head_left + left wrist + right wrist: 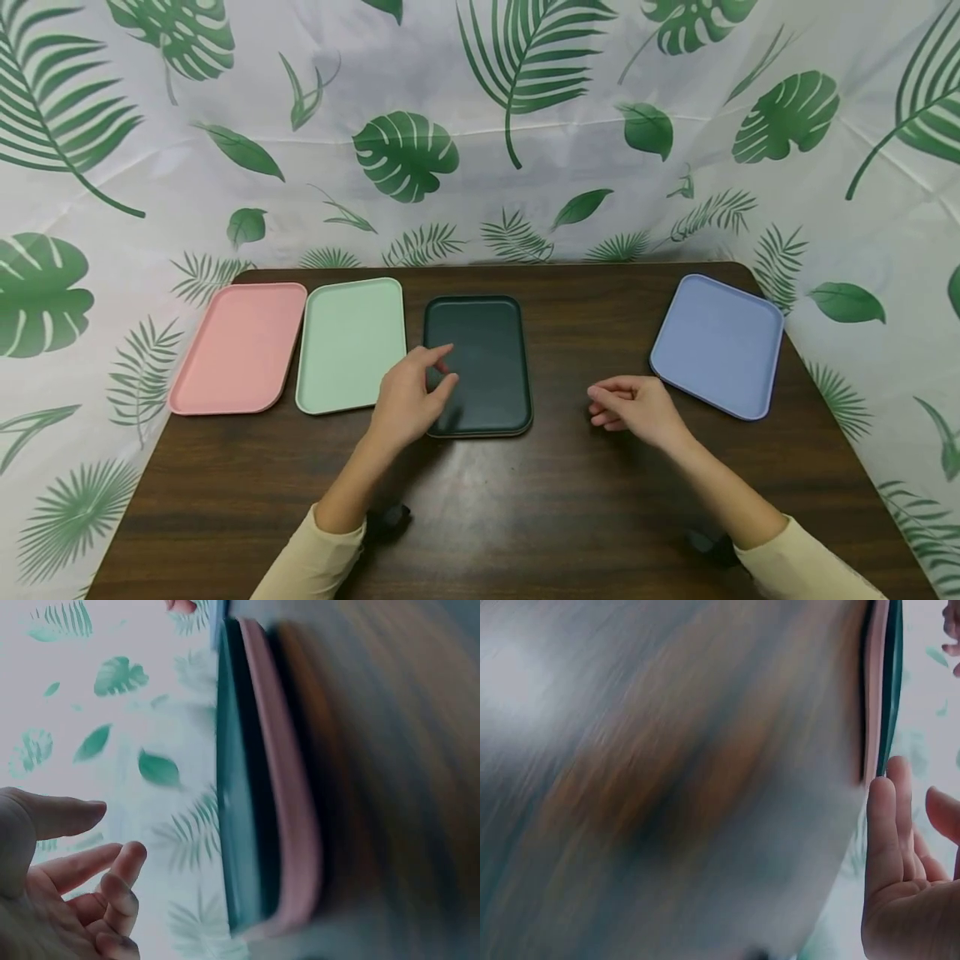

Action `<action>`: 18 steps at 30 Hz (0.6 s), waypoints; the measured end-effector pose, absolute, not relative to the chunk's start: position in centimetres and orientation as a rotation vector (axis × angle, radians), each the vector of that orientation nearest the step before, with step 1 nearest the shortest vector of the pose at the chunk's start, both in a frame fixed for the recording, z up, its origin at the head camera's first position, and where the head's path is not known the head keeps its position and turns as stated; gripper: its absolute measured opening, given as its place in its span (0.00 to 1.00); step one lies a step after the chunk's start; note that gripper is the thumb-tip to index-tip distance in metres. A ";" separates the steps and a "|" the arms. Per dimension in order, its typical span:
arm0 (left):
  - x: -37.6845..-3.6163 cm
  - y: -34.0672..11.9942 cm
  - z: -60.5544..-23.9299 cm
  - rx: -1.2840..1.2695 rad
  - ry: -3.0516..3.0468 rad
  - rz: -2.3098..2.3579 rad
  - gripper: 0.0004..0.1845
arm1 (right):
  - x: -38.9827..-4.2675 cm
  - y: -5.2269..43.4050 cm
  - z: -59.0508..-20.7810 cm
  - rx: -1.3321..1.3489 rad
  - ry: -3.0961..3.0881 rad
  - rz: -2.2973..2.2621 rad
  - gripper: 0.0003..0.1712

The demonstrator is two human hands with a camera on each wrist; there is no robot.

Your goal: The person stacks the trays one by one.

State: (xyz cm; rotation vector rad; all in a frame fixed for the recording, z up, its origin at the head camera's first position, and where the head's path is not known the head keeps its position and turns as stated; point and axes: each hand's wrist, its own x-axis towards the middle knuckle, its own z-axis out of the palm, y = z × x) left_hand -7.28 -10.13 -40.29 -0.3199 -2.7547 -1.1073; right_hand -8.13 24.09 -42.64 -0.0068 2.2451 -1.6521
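A dark green tray (pixel 480 367) lies near the middle of the table, stacked on another tray whose pink rim (pixel 289 817) shows below it in both wrist views. Over its left edge hovers my left hand (pixel 408 400), thumb and forefinger apart, holding nothing. My right hand (pixel 641 408) is above the table between the dark tray and the blue tray (pixel 717 346), its fingers loosely bent and no object in them. Left of the dark tray is a light green tray (pixel 352 346), close by the left hand.
A pink tray (pixel 240 350) lies at the far left, right beside the light green one. The brown wooden table (pixel 525 517) ends at the back against a leaf-patterned cloth (pixel 555 200). The blue tray sits slanted near the right edge.
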 end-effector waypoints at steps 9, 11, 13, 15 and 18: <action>-7.6 -3.8 -38.9 -0.716 -2.821 -1.250 0.24 | -8.1 30.3 -41.3 0.147 2.382 -1.717 0.27; -7.7 -2.4 -38.8 -0.831 -2.859 -1.274 0.26 | -8.1 31.9 -41.0 0.185 2.423 -1.726 0.26; -7.9 -1.0 -38.9 -0.930 -2.893 -1.263 0.28 | -8.1 33.5 -40.8 0.226 2.458 -1.738 0.23; -8.2 0.3 -39.0 -1.006 -2.919 -1.241 0.29 | -8.0 35.0 -40.6 0.277 2.491 -1.747 0.20; -8.8 2.0 -39.1 -1.051 -2.969 -1.186 0.31 | -8.0 37.1 -40.4 0.354 2.538 -1.737 0.15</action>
